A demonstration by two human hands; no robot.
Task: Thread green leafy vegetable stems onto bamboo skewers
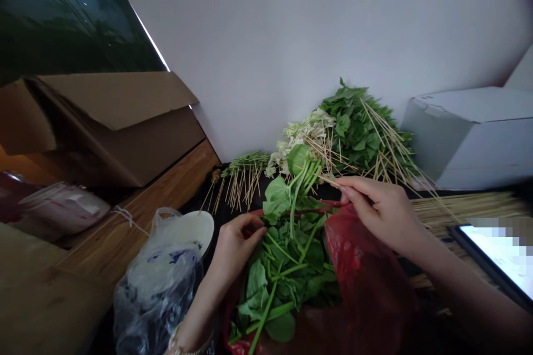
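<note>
My right hand [375, 208] pinches a thin wooden skewer [328, 180] between thumb and fingers. Leafy greens [306, 172] with pale green stems are threaded on its far end, leaves drooping to the left. Below them a red plastic bag [362, 266] gapes wide, full of loose leafy greens [287, 277]. At the bag's left rim is my left hand [237, 244], fingers curled and thumb close to the index finger beside the leaves. Whatever lies between those fingertips is hidden.
Finished skewers of greens [358, 127], pale cabbage [308, 127] and green beans [250, 161] lie along the wall. Bare skewers [466, 205] and a lit phone [499, 255] are at right. A white box [470, 133], cardboard box [125, 127] and bagged bowl [162, 266] stand around.
</note>
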